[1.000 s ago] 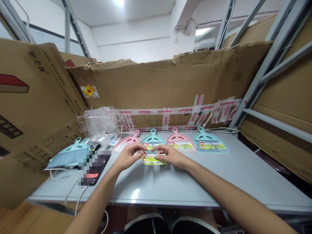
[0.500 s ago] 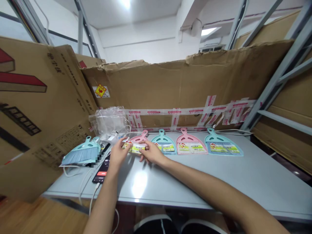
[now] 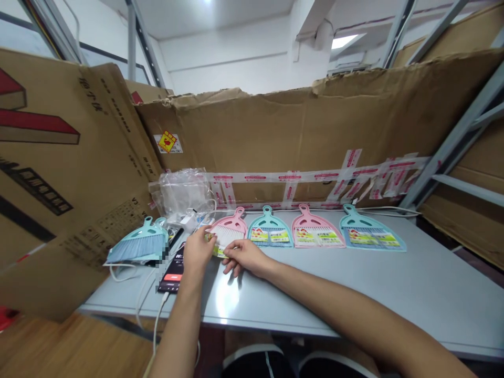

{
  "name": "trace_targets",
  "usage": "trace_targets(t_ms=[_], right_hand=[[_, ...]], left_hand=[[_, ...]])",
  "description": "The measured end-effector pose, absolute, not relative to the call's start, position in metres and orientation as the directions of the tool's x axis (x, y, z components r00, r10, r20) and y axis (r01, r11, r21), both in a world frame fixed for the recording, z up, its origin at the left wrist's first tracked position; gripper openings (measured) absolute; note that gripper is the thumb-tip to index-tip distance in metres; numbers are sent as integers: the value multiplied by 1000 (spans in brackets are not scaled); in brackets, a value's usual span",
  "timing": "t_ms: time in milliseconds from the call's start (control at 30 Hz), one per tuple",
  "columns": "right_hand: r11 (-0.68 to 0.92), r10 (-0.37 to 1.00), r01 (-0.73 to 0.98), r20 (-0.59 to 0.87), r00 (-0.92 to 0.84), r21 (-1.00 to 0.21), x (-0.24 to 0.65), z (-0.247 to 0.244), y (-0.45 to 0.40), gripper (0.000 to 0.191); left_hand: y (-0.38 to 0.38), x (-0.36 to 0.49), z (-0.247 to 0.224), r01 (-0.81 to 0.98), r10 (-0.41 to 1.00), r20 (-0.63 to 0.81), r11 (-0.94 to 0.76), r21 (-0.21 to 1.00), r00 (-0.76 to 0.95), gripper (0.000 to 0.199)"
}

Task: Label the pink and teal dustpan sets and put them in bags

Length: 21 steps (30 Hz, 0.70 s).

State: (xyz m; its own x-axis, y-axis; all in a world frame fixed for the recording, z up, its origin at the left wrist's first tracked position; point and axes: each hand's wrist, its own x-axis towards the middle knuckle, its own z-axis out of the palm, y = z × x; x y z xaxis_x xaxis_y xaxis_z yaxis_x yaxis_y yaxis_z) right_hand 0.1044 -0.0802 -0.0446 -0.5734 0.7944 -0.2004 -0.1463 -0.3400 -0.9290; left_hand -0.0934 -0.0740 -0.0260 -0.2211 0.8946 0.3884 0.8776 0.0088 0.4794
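Inside the pinch of the left hand (image 3: 199, 252), a printed label card (image 3: 218, 252) now sits against the bristles of a pink dustpan (image 3: 229, 228), held by those fingers alone, while the right hand (image 3: 244, 257) has let go and lies open just beside it.

Digits "00:" are shown on the phone screen (image 3: 172, 265); Chinese print on the carton (image 3: 114, 113) and the dustpan labels (image 3: 259, 235) are too small to be read.
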Motion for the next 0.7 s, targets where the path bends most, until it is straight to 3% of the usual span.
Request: trace_targets(t_ms=[267,700], right_hand=[[-350,818,-150,-225,-529,-925,101,-45,-84,18],[-81,897,-92,-32,-441,-992,107,-56,-89,21]], left_hand=[[-74,-89,-22,888,902,371,29,460,-221,37],[-80,-92,-19,870,889,385,29,493,-248,34]])
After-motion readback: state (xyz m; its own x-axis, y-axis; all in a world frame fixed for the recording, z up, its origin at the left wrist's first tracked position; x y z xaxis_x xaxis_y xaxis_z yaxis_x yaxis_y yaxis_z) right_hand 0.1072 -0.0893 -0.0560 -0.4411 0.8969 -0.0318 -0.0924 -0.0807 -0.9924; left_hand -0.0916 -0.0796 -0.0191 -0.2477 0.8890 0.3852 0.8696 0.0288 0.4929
